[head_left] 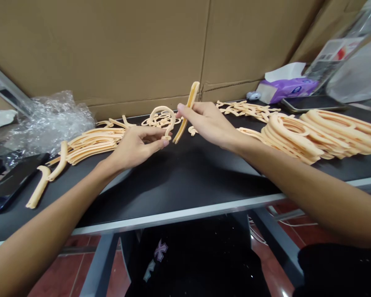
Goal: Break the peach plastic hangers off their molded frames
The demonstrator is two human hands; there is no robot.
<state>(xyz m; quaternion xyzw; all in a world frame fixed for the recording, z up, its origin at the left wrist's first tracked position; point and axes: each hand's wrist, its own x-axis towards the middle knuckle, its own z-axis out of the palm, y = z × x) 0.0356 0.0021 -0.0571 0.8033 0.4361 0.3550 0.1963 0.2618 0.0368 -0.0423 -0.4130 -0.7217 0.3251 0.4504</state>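
My left hand [139, 144] pinches a cream plastic hanger hook [158, 109] near its base, with the curve facing up. In my right hand [208, 121] is a long, slightly curved hanger arm [186, 113], held upright between thumb and fingers. Its grooved inner side is visible. The hook and the arm are close together above the table, and I cannot tell whether they touch. Beyond my left hand lies a stack of similar hanger arms [91, 144]. Behind both hands is a small heap of hooks [163, 119].
Stacked cream hanger pieces [293, 138] fill the right side, with a pile of small parts [247, 109] behind. Two loose arms [38, 187] lie at left beside a phone [15, 179] and bubble wrap [55, 121]. Purple tissues [290, 88] and another phone [312, 104] sit back right. Cardboard [136, 49] stands behind.
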